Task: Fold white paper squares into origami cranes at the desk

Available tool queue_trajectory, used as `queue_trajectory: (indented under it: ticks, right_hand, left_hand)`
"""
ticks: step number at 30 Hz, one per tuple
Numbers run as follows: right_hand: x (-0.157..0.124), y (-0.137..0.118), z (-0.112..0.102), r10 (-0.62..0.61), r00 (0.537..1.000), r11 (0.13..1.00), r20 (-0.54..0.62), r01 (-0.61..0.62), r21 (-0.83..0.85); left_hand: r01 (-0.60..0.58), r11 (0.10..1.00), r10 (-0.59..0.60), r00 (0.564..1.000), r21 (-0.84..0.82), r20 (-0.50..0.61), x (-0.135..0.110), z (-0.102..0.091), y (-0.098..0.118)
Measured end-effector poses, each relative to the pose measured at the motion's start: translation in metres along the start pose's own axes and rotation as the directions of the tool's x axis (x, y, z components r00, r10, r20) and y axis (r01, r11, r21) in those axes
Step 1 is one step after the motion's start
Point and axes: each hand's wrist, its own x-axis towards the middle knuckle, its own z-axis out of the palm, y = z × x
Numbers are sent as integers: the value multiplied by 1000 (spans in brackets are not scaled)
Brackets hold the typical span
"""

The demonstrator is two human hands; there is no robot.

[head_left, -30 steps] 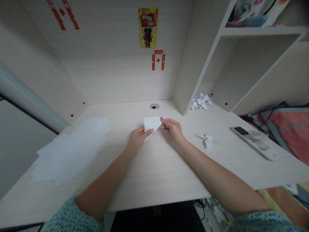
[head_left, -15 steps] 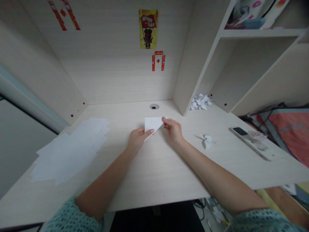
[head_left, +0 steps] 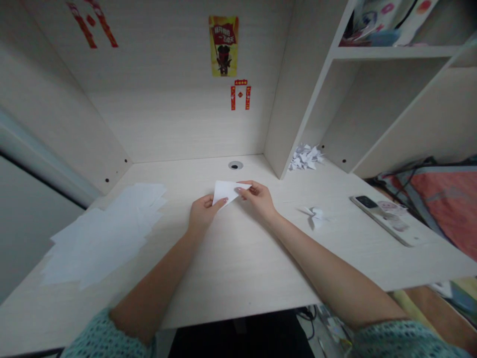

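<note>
A small white folded paper triangle (head_left: 225,191) is held just above the pale wooden desk (head_left: 238,268) near its middle. My left hand (head_left: 201,215) pinches the triangle's lower left edge, fingers curled under it. My right hand (head_left: 259,197) pinches the triangle's right tip between thumb and fingers. Both forearms reach in from the near edge, with teal knitted sleeves at the bottom corners.
A loose spread of white paper sheets (head_left: 104,233) covers the desk's left side. A finished white paper crane (head_left: 315,216) lies to the right of my hands, and several more (head_left: 305,157) are piled in the shelf nook. A phone (head_left: 387,224) lies at the right. A cable hole (head_left: 235,165) sits behind the hands.
My right hand's fingers have slid inward along the triangle's top edge, tilting the paper flatter. The view has shifted slightly, moving everything left.
</note>
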Motion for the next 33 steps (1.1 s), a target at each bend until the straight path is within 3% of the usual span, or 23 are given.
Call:
queue_trajectory:
  ticks: [5,9,15,22,28,33]
  right_hand:
    - [-4,1,2,133,989,976,-58,-120,183]
    - [-17,-3,14,259,966,885,1,-238,400]
    - [-31,-6,28,253,956,887,150,-291,358]
    - [-29,-12,25,241,951,917,193,-288,275]
    - [-29,-8,26,238,941,920,241,-298,253]
    - [-28,-6,27,265,930,912,253,-327,247]
  left_hand:
    - [-43,999,39,987,-25,-156,1,-1,6]
    - [2,996,-8,998,-93,-60,-3,4,5]
    - [-90,993,80,990,-77,-115,-4,6,0]
    - [6,959,-39,993,-284,-112,2,-5,6]
    - [1,908,-100,972,-419,-214,11,-19,13]
    - [28,887,-164,952,-462,-258,15,-20,9]
